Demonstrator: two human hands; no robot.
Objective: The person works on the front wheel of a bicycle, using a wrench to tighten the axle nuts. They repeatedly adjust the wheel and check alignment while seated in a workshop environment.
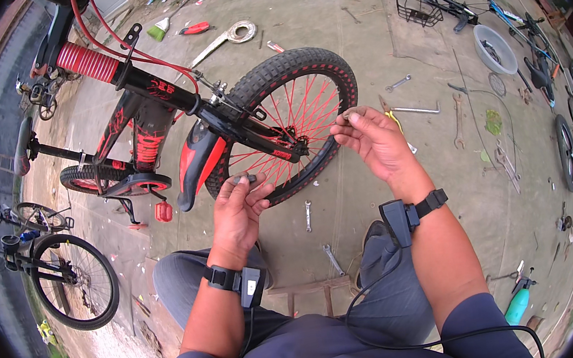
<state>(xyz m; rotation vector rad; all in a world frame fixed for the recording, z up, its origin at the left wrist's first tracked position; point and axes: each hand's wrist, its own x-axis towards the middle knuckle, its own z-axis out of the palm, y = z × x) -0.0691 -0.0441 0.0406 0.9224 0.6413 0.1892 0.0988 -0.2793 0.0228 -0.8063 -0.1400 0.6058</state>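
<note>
A black and red bicycle point(150, 95) stands before me, with its knobby front wheel point(248, 91) and red spokes toward the middle. My left hand point(240, 209) is below the fork, close to the red-striped front fender point(196, 161), with a small dark piece point(251, 178) between thumb and fingertips. My right hand point(373, 142) is by the tyre's right side, its thumb and index finger pinched on a small dark part point(346, 118), too small to identify. Both wrists wear strapped devices with cables.
Wrenches point(308, 215) and other tools lie around me on the concrete ground point(308, 247). A grey basin point(494, 49), a wire basket point(417, 7) and bike parts are at the right, with a teal bottle point(518, 304) lower down. Another bicycle point(72, 281) is at the left.
</note>
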